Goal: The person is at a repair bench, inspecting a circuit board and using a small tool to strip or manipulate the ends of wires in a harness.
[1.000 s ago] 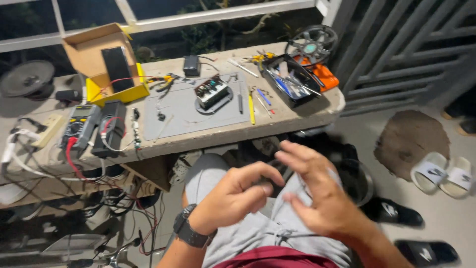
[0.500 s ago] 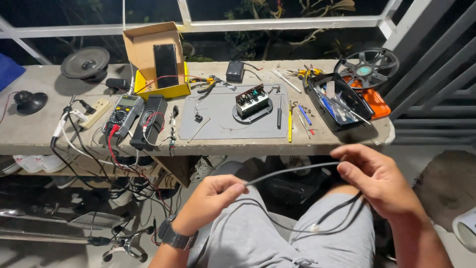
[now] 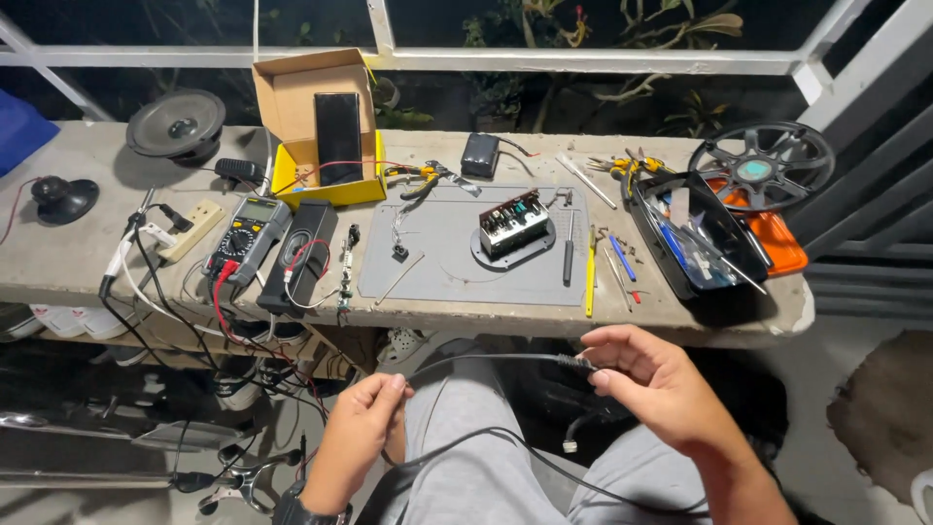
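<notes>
The left hand (image 3: 364,420) and right hand (image 3: 653,387) are pinching a black cable (image 3: 486,358) in their fingers, near the tabletop (image 3: 58,258); keeping it gently taut is best.

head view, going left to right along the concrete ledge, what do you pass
small black stand → loose speaker → multimeter → open cardboard box → circuit board on a round base → yellow ruler → black tool tray → black spoked reel

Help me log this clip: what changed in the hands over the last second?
The hands drew apart: left hand and right hand now pinch a thin black cable stretched between them; before they were close together. The workbench items stayed put.
</notes>
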